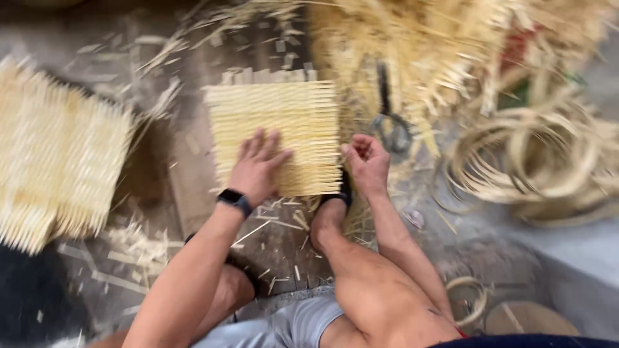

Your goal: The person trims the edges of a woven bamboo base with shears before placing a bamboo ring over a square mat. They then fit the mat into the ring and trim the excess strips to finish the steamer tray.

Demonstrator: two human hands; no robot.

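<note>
On floor, centre, before seated person: pale yellow woven bamboo-strip mat (277, 132), square, flat. Left hand (258, 169) spread open, palm pressing mat's near part, grasping nothing; black watch (234, 200) on wrist. Right hand (367, 161) at mat's right edge, fingers curled loosely, nothing visibly gripped. Sandalled foot (332, 206) pins near edge. Step, judged: steadying mat while working its right edge. Next calls for firm hold and careful fingers among strip ends. Dark scissors (390, 125) lie just beyond right hand; coiled bamboo hoops (541, 161) far right; second woven panel (58, 154) left.

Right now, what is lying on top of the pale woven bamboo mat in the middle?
The left hand presses flat on the pale woven bamboo mat; the right hand grips its edge. Whatever lies beneath the mat is covered.
</note>
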